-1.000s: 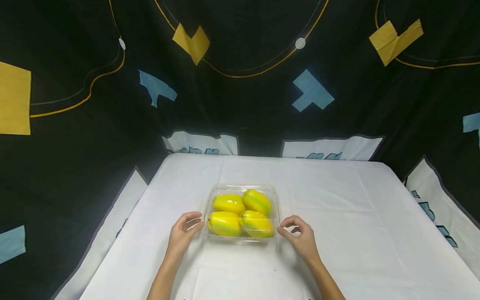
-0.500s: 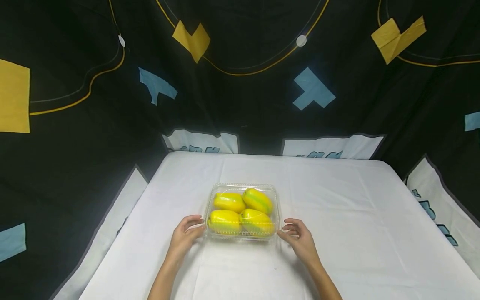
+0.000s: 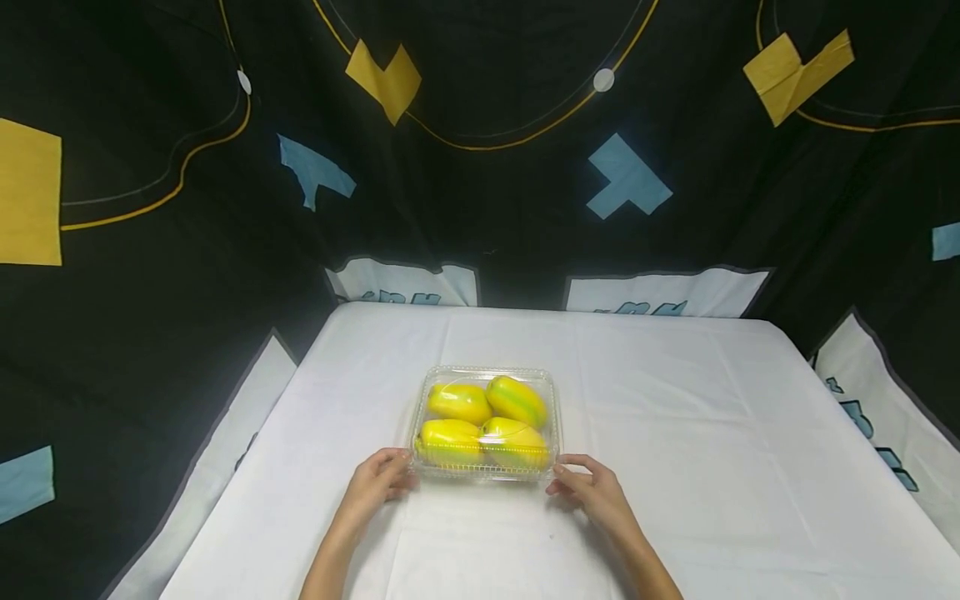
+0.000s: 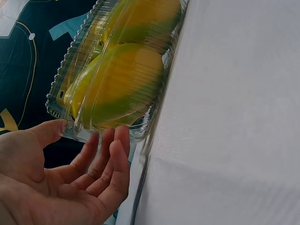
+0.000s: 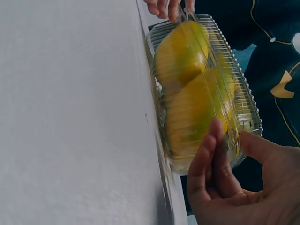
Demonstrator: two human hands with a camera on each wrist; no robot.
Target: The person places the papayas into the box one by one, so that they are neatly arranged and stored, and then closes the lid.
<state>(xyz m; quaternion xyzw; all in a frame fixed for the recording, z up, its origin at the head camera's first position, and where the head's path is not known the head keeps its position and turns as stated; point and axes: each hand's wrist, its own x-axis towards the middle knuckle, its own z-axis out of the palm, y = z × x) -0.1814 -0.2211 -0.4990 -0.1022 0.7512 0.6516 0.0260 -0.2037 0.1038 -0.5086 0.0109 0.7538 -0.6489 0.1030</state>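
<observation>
A clear plastic clamshell container (image 3: 486, 476) sits on the white table with its lid down. Several yellow-green mangoes (image 3: 450, 442) lie inside it. At the container's near left corner, my left hand (image 3: 377, 481) pinches the rim; in the left wrist view its thumb (image 4: 51, 131) is on one side of the lip and curved fingers (image 4: 119, 154) on the other. My right hand (image 3: 588, 487) pinches the near right corner likewise. Its fingers (image 5: 206, 159) overlap the front wall in the right wrist view, and the thumb tip is hidden behind the rim.
A white cloth covers the table (image 3: 675, 433), with a few creases. Black curtains (image 3: 480, 208) with yellow and blue patches surround its back and sides. White printed panels (image 3: 667, 296) hang just past the far edge.
Both hands have turned at the near corners, their fingers shifting from beside the container toward its front, lower edge. The container and mangoes stay in nearly the same place.
</observation>
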